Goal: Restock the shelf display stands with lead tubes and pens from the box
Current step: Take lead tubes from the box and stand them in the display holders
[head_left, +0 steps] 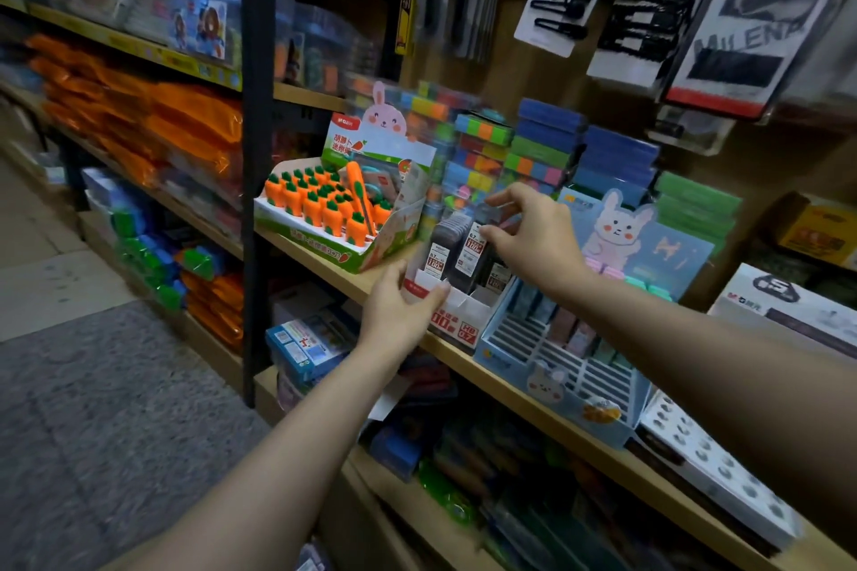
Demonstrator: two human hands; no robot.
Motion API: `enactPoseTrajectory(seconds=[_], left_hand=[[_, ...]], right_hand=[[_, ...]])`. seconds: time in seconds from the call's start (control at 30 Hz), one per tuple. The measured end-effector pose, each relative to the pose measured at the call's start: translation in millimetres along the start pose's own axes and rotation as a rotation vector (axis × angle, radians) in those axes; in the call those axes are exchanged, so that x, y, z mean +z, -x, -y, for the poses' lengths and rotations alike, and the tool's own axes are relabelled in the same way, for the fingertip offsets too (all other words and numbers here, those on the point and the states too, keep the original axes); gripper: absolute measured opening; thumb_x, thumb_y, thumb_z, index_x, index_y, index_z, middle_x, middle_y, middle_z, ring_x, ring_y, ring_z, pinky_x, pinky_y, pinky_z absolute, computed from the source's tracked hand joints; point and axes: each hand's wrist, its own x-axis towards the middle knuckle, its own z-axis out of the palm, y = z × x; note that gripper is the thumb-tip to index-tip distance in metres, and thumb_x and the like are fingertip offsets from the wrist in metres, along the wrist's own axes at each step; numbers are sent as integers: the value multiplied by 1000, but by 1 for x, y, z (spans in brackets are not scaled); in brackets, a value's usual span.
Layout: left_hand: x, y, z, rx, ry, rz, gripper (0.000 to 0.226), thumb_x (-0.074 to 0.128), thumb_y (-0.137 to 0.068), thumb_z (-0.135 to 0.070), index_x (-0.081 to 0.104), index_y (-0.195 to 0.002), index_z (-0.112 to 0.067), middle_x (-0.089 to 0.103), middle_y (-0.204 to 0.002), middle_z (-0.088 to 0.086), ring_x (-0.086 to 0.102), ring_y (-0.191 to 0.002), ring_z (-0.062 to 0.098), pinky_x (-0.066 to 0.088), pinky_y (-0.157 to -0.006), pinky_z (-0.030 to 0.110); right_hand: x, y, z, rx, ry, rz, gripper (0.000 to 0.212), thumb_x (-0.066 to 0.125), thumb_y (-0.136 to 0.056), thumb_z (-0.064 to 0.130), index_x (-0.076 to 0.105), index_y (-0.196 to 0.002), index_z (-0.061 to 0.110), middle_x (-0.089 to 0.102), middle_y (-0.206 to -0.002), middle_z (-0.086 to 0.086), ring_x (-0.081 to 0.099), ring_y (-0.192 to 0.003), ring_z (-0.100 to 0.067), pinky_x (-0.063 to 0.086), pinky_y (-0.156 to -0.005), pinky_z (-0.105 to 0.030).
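Two hands, left hand [402, 310] gripping stand [457, 315], right hand [533, 233] pinching lead tube [474, 249]

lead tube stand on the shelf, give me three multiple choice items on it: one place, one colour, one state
1. The lead tube stand sits:
A. between the carrot display box and the blue bunny display stand
B. on the floor
C. on the top shelf

2. The carrot-shaped items are:
A. purple
B. orange with green tops
C. black

3. The right hand:
A. hangs idle
B. lies flat on the shelf
C. pinches a lead tube at the stand

Key: 1 A, both boxes flank it on the same shelf; 2 B, orange bodies with green leaves; 3 C, thumb and fingers close on the tube's top while the left hand holds the stand's front.
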Motion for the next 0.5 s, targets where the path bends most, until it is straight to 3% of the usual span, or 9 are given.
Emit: enactPoseTrajectory(seconds=[0.07, 0.23, 0.37, 0.5], left_hand=[[1, -2, 5, 2, 49, 6, 48, 74, -83, -30, 54, -126, -18, 66, -110, -3, 63, -99, 10, 54, -83, 28], [-1, -3, 11, 19, 66, 6, 42, 75, -82, -33, 57, -119, -26, 65, -101, -14, 60, -88, -5, 46, -67, 14], [-1, -2, 11, 27, 81, 6, 38, 74, -83, -32, 57, -117, -26, 67, -102, -12, 63, -90, -1, 49, -71, 16], [-2, 1, 9, 42, 58, 23, 33, 71, -85, -31, 56, -114, -29, 66, -103, -12, 63, -94, 0, 51, -76, 19]], right_hand=[[6, 1, -4, -22, 58, 28, 25, 76, -82, 20, 65, -105, 19, 63, -90, 7, 62, -80, -12, 53, -75, -30], [14, 6, -11, -128, 220, 55, 30, 76, -82, 24, 67, -110, 16, 68, -102, -2, 62, -93, -19, 53, -84, -39], [20, 8, -8, -207, 393, 69, 33, 74, -82, 24, 68, -111, 10, 61, -105, -8, 55, -103, -28, 47, -87, -40], [17, 9, -2, -196, 533, 90, 32, 65, -86, 33, 69, -113, 16, 58, -113, -6, 51, -108, -28, 41, -89, -42]])
